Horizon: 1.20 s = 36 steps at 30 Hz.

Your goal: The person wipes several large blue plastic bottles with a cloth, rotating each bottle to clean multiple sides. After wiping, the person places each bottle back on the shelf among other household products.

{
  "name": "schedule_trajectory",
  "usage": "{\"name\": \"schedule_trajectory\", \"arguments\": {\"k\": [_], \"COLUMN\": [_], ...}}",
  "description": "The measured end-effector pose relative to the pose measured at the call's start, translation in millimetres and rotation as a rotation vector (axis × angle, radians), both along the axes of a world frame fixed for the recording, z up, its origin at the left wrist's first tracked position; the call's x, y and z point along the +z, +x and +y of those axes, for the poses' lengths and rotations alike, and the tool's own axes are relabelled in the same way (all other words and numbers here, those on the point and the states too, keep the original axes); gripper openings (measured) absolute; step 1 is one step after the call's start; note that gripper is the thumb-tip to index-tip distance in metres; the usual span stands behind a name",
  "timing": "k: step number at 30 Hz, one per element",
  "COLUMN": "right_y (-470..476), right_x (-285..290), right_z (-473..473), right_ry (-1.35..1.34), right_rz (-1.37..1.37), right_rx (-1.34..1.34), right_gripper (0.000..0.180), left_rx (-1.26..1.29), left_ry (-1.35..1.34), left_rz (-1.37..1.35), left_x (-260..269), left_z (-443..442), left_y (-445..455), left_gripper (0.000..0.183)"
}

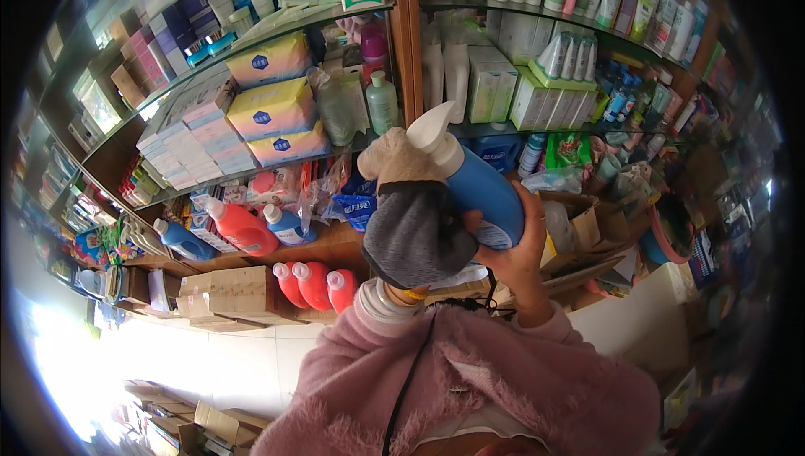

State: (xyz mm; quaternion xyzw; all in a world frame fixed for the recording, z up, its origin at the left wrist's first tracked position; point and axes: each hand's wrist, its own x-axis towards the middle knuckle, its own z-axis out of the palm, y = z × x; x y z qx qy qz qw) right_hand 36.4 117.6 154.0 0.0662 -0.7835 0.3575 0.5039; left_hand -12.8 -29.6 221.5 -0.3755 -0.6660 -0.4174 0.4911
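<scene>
A large blue plastic bottle (487,195) with a white pump or spout top (434,135) is tilted in front of my chest. My right hand (519,251) grips its lower right side, fingers and thumb around the body. My left hand (420,236), inside a grey and beige cloth (402,223) like a mitt or glove, lies against the bottle's left side, the beige part touching it near the white top. The cloth hides most of the left hand's fingers, so their grip cannot be told. Beyond the bottle stand glass shelves with a green bottle (382,104).
Tissue packs (273,110) and stacked boxes (188,132) fill the left shelf. Red detergent bottles (303,286) stand low beside a cardboard box (236,289). At the right are opened cartons (591,223) and a pink-rimmed basin (682,255).
</scene>
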Motion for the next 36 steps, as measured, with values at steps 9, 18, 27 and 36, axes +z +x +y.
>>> {"name": "schedule_trajectory", "arguments": {"k": [9,18,27,36], "right_y": [18,11,24,-5], "right_x": [11,-11,-21,-63], "right_z": [13,16,-4,-9], "right_ry": [0.056,-0.768,-0.731,-1.433], "right_rz": [-0.112,-0.365,-0.666,-0.702], "right_rx": [0.076,0.911,0.940,1.690], "right_gripper": [0.088,0.090,0.075,0.058], "left_rx": [-0.550,-1.450,-1.549,-1.374], "left_ry": [0.348,0.573,0.431,0.369], "left_rz": [-0.653,-1.132,-1.021,-1.143], "left_x": [-8,-60,-35,5], "left_z": [-5,-16,5,8], "left_y": [-13,-52,-53,-40], "left_gripper": [0.023,0.073,0.095,0.077]}}
